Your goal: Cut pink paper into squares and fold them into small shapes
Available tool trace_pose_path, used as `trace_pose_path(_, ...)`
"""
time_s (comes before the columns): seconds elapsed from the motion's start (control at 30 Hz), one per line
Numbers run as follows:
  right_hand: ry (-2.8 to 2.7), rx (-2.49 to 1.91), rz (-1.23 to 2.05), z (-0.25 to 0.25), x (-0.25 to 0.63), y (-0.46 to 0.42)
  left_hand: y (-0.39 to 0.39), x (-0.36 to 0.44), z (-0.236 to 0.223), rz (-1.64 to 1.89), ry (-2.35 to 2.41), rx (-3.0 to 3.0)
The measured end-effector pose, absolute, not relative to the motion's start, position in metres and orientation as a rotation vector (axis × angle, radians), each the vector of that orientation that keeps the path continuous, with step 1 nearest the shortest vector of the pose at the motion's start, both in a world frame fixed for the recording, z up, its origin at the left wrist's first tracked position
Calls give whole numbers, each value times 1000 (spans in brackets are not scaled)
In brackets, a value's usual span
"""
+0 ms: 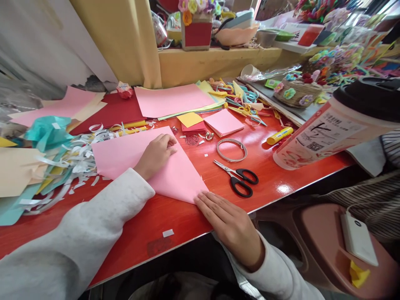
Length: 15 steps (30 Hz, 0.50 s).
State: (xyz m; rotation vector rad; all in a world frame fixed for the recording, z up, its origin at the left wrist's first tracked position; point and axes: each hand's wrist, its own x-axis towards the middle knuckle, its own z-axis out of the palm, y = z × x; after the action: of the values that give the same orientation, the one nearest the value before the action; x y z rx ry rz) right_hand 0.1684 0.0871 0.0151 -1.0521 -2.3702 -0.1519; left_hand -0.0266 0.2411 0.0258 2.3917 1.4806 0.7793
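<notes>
A sheet of pink paper (183,177), folded over on a slant, lies on the red table (137,237). My left hand (158,155) rests on its upper middle with the fingers curled; whether anything is in them is hidden. At the paper's near right corner, my right hand (229,225) lies with its fingers stretched out and pressing down on the edge. Just right of the paper are black-handled scissors (240,177), blades a little apart, and a roll of tape (232,150). Behind it sit small pink square papers (224,122) and a yellow square (190,119).
A tall paper cup (328,129) with a black lid stands at the right edge, near a yellow glue stick (279,136). Shredded paper strips (76,152) and crumpled teal paper (48,132) heap up at left. Pink sheets (175,100) and several scissors (243,109) lie behind.
</notes>
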Motion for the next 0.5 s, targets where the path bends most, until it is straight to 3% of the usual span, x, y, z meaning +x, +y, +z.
trace_pose_path(0.5, -2212, -1083, -75, 1, 180, 61, 243, -30, 22, 769, 1442, 2449)
